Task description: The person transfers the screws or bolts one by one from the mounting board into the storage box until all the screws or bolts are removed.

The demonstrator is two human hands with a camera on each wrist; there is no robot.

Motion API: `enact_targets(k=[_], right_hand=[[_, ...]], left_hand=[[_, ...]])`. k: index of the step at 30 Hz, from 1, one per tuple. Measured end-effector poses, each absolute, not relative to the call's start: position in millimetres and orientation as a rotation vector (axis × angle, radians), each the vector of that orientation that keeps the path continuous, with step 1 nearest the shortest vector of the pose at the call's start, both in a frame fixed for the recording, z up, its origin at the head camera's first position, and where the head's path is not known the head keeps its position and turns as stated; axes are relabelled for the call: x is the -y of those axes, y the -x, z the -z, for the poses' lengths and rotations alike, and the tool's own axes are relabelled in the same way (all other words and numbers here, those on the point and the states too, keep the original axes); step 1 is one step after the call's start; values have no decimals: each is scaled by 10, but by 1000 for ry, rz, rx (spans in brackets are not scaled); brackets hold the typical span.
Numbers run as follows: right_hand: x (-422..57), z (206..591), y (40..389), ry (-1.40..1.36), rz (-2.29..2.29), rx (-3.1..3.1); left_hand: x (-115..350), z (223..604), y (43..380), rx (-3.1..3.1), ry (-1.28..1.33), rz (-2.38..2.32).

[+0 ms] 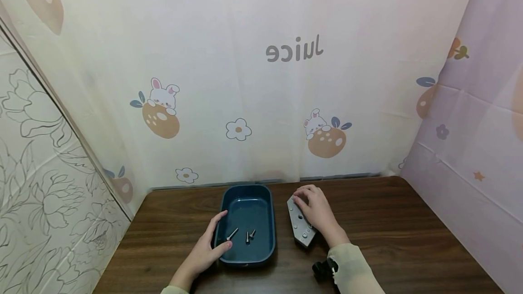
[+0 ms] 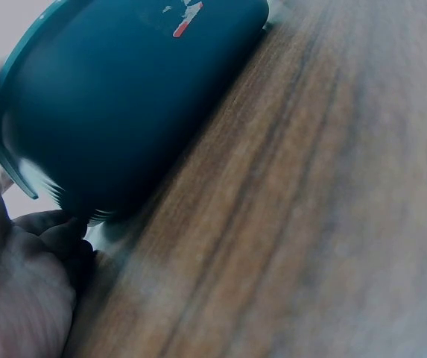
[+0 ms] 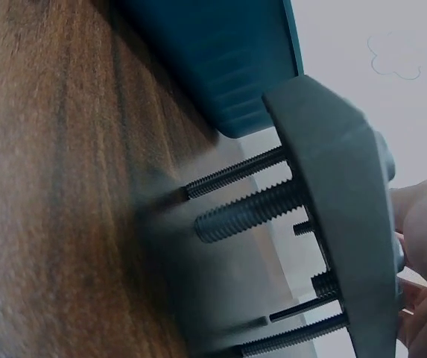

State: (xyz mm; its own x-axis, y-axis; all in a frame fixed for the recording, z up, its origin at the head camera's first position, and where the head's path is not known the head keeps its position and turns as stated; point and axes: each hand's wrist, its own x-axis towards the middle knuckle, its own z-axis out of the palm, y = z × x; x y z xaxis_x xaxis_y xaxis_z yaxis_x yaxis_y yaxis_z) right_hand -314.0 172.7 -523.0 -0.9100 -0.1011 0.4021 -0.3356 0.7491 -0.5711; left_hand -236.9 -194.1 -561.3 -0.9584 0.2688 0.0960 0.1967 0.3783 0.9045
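My left hand grips the left side of a dark teal tray, thumb over the rim. In the left wrist view its fingers curl at the tray's end, low by the table. Three loose bolts, one of them a long bolt, lie in the tray. My right hand is over a grey angular metal plate, thumb and fingertips pinching a bolt at its far end, the head hidden by the fingers. Several threaded shanks, including a thick bolt, stick out beneath the plate, which stands raised on them.
A black knobbed object lies near the right sleeve. The brown wooden table runs back to a patterned curtain. More printed cloth hangs at left and right.
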Motion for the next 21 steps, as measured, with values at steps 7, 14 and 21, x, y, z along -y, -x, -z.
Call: enact_targets(k=[7, 14, 21], right_hand=[[-1731, 5211, 3138, -326, -934, 2602], [-1724, 5184, 3133, -326, -942, 2579], [-1728, 5181, 3132, -317, -944, 2574]], left_hand=[[1940, 5617, 2376, -2546, -422, -1664], [1950, 5640, 2383, -2545, -436, -1663], [1952, 5645, 2384, -2555, -438, -1652]])
